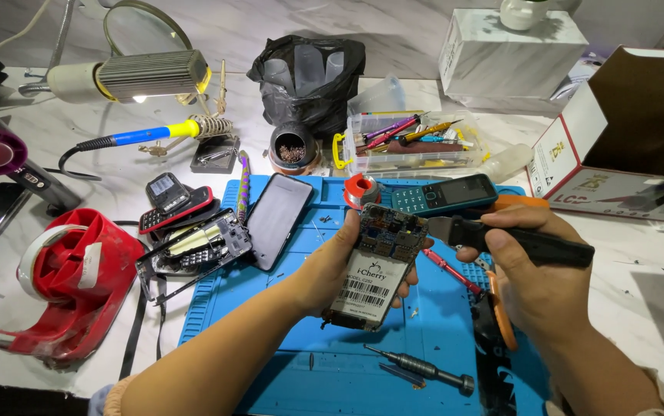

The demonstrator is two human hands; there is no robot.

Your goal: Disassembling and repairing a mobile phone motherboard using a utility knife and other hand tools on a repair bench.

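Far left on the white marble-look table (655, 308) sits a big red plastic tape dispenser (70, 285), and beside it a heap of dismantled small phones and black plastic housings (186, 231) at the edge of the blue silicone work mat (332, 377). A black smartphone with a dark screen (278, 219) lies face up on the mat. Now the middle: the left hand (332, 270) is wrapped tight around an opened small phone with bare circuit board and white barcode label (378, 266), held up over the mat, board side facing the person. Below it lies a grey metal screwdriver (420, 368). On to the right: the right hand (540, 277) is clenched on a black handheld tool with a flat metal tip (513, 239), tip just beside the board's upper edge. Behind sits a teal keypad phone (444, 192).
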